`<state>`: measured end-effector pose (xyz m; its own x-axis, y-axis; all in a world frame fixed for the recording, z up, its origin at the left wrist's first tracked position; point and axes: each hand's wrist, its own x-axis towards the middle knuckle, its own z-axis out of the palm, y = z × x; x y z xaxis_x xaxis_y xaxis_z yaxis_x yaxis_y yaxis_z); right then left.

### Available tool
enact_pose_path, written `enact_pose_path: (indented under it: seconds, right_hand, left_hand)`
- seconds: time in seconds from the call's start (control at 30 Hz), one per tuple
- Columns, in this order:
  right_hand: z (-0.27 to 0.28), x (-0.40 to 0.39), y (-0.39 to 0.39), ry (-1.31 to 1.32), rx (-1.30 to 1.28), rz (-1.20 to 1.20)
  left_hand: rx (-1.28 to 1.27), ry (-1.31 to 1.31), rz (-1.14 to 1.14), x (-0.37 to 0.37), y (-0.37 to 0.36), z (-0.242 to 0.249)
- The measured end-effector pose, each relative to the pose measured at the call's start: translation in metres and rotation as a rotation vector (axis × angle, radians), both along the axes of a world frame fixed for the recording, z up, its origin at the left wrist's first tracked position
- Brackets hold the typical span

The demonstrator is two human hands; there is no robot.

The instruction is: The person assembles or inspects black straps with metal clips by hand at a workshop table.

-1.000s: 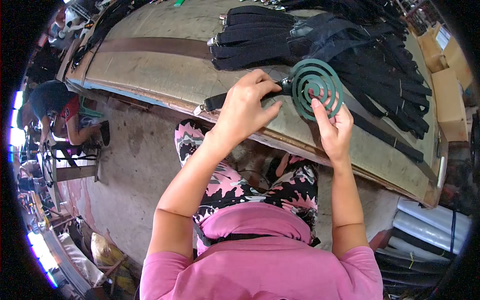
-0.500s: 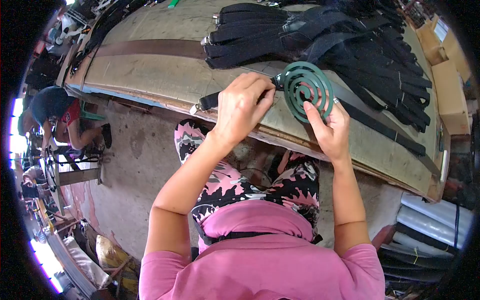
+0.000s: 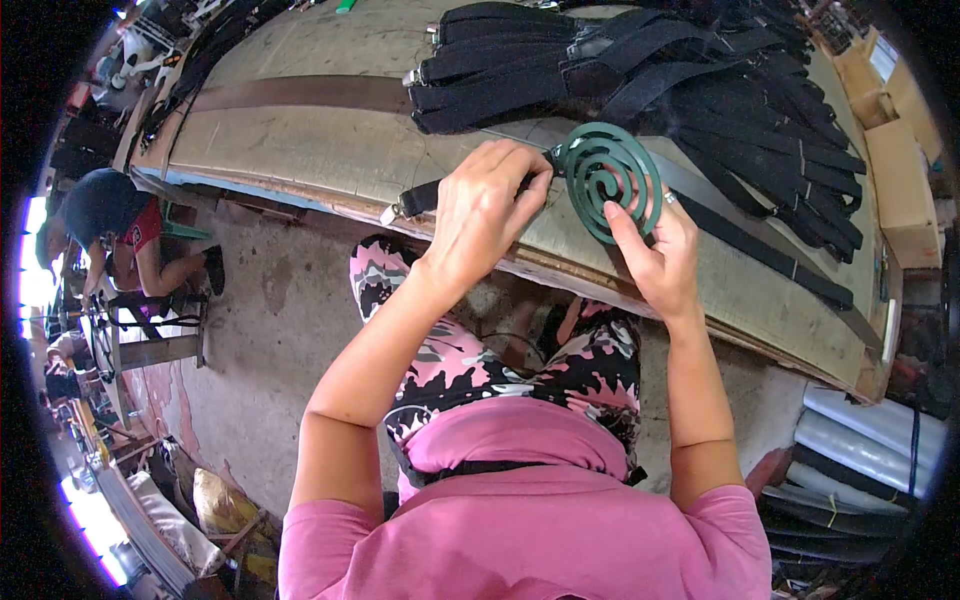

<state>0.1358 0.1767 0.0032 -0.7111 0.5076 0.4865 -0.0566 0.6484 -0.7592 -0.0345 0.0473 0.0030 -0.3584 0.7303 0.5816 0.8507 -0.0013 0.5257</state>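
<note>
My left hand [image 3: 490, 205] is closed, with its fingers pinched on a black elastic strap [image 3: 424, 199] at the front edge of the table. A metal clip [image 3: 389, 214] on the strap's end sticks out to the left of that hand. My right hand [image 3: 655, 245] grips a green mosquito coil [image 3: 600, 131], thumb on the near face and the other fingers mostly hidden behind it. A small metal piece [image 3: 556, 155] shows at the coil's left side, between the two hands. Another black strap [image 3: 760, 246] lies to the right of my right hand.
A large pile of black straps [image 3: 640, 80] with metal clips covers the back of the wooden table [image 3: 300, 140]. Cardboard boxes [image 3: 900, 180] stand at the right. Silvery rolls [image 3: 865, 430] lie on the floor below. Another person [image 3: 105, 215] bends over at the left.
Both hands keep nearly the same place and grip. The coil has tilted very slightly in my right hand.
</note>
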Motion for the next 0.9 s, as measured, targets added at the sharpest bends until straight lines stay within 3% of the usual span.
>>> enact_pose_path:
  seconds: [0.5, 0.67, 0.7, 0.77, 0.9]
  right_hand:
    - [0.002, 0.001, 0.002, -0.03, -0.071, 0.017]
    - [-0.005, 0.001, 0.001, 0.068, -0.196, 0.001]
    - [-0.008, 0.003, 0.004, 0.083, -0.226, -0.004]
    - [-0.009, 0.004, 0.004, 0.18, -0.334, 0.01]
    - [-0.005, 0.007, 0.0, 0.274, -0.345, -0.05]
  left_hand:
    - [-0.004, -0.038, -0.006, -0.006, 0.0, -0.002]
    - [0.023, -0.283, -0.058, -0.016, 0.0, -0.003]
    - [0.025, -0.283, -0.057, -0.016, 0.001, -0.004]
    - [0.054, -0.04, 0.016, -0.015, 0.004, -0.007]
    - [0.029, -0.018, -0.003, -0.015, 0.005, -0.004]
